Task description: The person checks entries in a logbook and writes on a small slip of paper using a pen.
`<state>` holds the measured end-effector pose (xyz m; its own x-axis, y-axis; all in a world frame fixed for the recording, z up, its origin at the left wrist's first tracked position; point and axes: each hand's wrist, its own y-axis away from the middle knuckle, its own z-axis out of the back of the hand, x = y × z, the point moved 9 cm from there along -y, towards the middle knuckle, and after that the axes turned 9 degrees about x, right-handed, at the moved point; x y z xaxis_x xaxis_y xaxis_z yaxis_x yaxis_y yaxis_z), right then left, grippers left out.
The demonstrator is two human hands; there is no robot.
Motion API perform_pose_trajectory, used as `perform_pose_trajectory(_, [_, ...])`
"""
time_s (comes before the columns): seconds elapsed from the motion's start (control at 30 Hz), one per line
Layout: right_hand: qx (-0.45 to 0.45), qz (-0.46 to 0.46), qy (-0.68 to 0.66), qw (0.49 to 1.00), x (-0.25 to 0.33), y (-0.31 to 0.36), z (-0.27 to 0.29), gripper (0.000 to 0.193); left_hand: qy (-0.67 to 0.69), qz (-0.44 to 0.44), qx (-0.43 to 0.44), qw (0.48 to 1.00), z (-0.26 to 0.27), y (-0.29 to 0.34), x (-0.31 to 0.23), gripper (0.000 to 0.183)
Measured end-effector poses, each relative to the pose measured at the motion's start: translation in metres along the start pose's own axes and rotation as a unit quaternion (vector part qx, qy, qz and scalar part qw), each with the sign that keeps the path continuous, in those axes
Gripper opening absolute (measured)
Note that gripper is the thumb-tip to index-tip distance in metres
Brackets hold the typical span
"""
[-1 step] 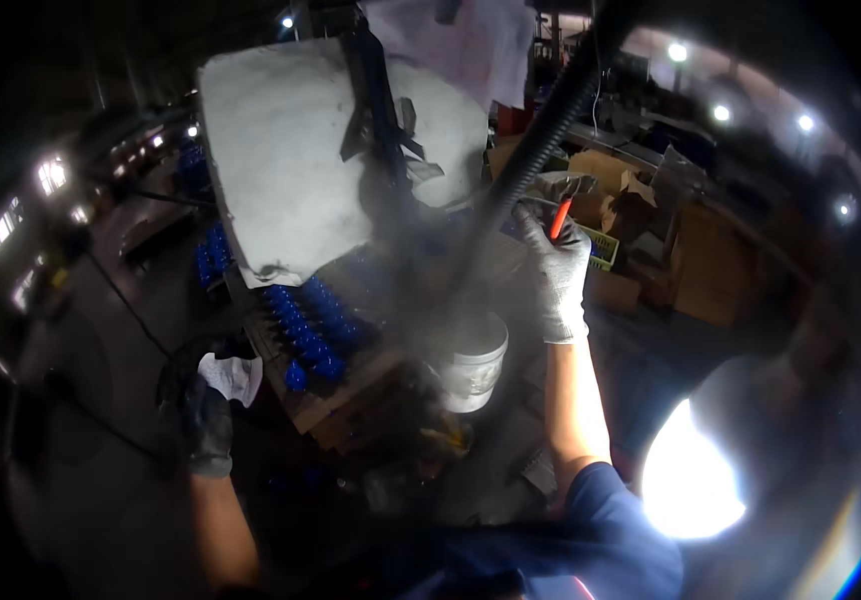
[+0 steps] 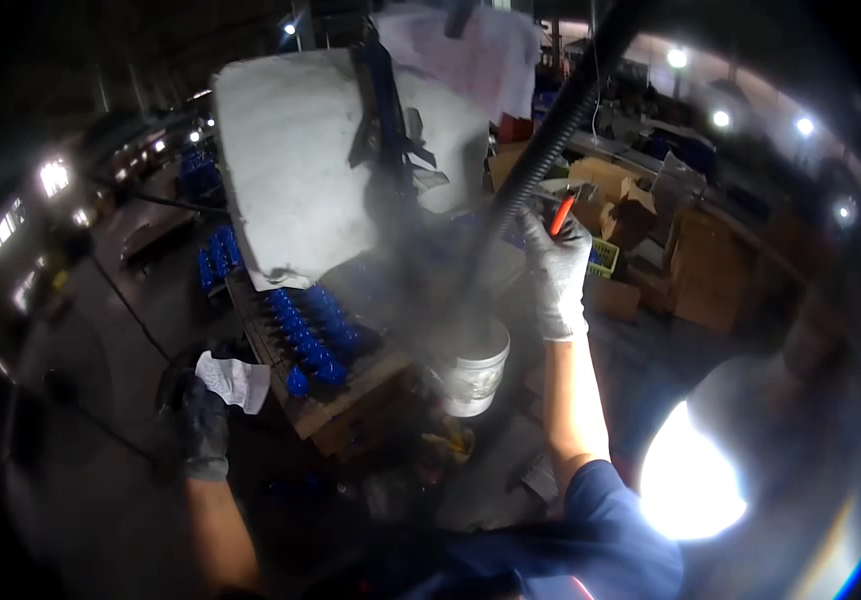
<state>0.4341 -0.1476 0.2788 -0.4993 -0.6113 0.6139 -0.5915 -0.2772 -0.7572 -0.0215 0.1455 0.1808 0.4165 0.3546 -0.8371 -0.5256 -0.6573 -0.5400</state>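
Note:
My left hand (image 2: 205,430), in a dark glove, is at the lower left, closed on a crumpled white sheet-like piece (image 2: 236,383). Whether that piece is paper or cloth I cannot tell. Up on the right, my right hand (image 2: 558,265) wears a pale glove with darkened fingers. A slim orange tool handle (image 2: 562,215) sticks up from its closed fingers; the tool's working end is not clear. Beside this hand runs a black ribbed hose (image 2: 540,150). Between my hands, rows of glossy blue rounded parts (image 2: 305,335) stand on a wooden bench (image 2: 350,405).
A large white padded panel (image 2: 295,170) with dark straps or bars stands over the bench. A white bucket (image 2: 475,380) is beside the bench, partly blurred by the dark hose. Cardboard boxes (image 2: 705,265) and a yellow-green crate (image 2: 602,257) lie to the right. A bright lamp (image 2: 692,475) glares nearby.
The white piece in my left hand has tilted and reaches a little farther right. The background has shifted slightly; my right hand keeps the orange-handled tool almost in place.

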Motion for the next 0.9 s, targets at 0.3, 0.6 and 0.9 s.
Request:
perform_pose_trajectory(0.3, [0.058, 0.042, -0.019, 0.997, 0.015, -0.14, -0.045, 0.026, -0.199, -0.283, 0.128, 0.929, -0.207, -0.079, -0.2, 0.015])
perform_pose_trajectory(0.6, [0.097, -0.02, 0.079, 0.992, 0.034, -0.193, -0.096, 0.021, -0.384, -0.393, 0.082, 0.832, -0.233, -0.133, -0.169, 0.014])
perform_pose_trajectory(0.9, [0.083, -0.034, 0.127, 0.988, 0.041, -0.2, -0.079, 0.017, -0.484, -0.458, -0.035, 0.745, -0.203, -0.169, -0.185, 0.019])
